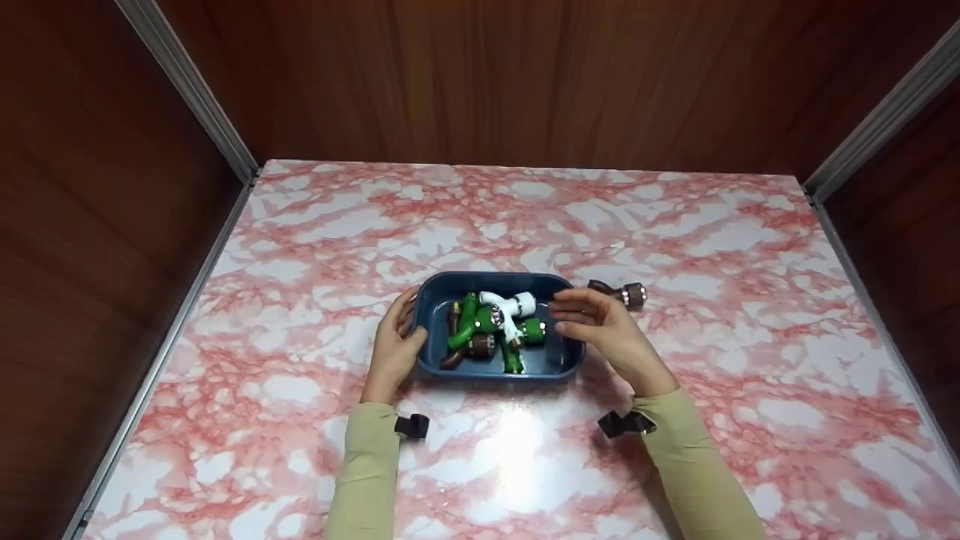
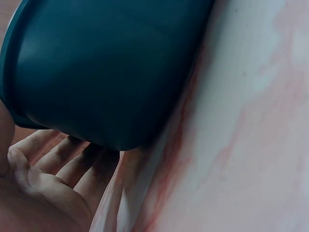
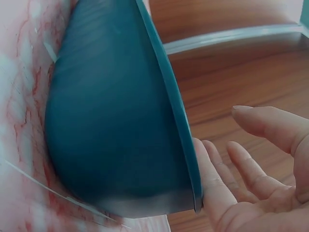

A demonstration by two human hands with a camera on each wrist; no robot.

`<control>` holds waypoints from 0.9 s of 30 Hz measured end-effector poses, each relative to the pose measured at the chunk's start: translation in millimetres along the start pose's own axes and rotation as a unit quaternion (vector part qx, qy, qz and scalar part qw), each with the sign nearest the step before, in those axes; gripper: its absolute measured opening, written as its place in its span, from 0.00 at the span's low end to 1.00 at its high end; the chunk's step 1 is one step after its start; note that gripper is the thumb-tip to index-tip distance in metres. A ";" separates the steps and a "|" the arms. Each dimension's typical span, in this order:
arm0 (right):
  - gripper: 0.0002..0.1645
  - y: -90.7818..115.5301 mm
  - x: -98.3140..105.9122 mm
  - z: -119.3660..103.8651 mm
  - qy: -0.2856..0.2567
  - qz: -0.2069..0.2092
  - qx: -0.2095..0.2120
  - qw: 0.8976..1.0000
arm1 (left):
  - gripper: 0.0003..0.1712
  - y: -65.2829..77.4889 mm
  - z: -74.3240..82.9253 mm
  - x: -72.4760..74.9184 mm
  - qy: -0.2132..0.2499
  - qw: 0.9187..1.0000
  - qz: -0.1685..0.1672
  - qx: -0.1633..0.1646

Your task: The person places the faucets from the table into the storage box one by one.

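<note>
A dark blue plastic bin (image 1: 540, 367) stands on the table with several small taps in it. Among them are a white tap (image 1: 514, 306), a green tap (image 1: 480, 321) and a brown tap (image 1: 480, 346), piled over one another. My left hand (image 1: 396, 341) grips the bin's left end, thumb at the rim and fingers along the outer wall (image 2: 106, 72). Over the right rim hovers my right hand (image 1: 611, 330), fingers loosely spread and nothing between them. In the right wrist view its fingers (image 3: 215, 188) are right at the rim. Another brown tap (image 1: 634, 295) lies outside, just beyond the right hand.
The tabletop (image 1: 337, 225) has a red and white marbled pattern. Dark wood panels (image 1: 525, 82) rise behind it and on both sides, with metal rails (image 1: 187, 82) at the corners. A black strap (image 1: 412, 426) sits at each wrist, over light green sleeves.
</note>
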State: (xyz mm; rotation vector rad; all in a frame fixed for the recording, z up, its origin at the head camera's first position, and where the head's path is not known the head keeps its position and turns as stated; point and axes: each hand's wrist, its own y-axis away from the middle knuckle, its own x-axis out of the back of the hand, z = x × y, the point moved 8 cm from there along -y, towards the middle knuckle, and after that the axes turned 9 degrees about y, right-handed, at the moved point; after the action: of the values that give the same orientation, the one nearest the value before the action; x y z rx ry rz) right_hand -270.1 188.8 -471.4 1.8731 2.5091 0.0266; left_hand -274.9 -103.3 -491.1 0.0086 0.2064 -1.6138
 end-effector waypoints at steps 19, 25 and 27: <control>0.32 6.7 20.6 -7.5 0.015 0.025 0.010 1.000 | 0.35 -1.1 -0.6 1.0 0.007 1.000 0.004 -0.003; 0.29 10.8 29.2 -11.3 0.031 0.038 0.009 0.999 | 0.36 -0.3 1.6 -0.5 0.003 1.000 0.000 -0.001; 0.27 12.0 33.0 -11.1 0.042 0.045 0.001 0.998 | 0.35 0.0 1.8 -0.6 0.000 1.000 0.000 0.005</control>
State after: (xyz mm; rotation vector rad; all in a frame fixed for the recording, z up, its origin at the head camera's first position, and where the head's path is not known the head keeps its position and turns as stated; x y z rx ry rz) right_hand -268.2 223.8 -459.9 2.0277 2.4754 0.1061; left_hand -274.6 -102.9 -489.2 0.0156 0.1984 -1.6144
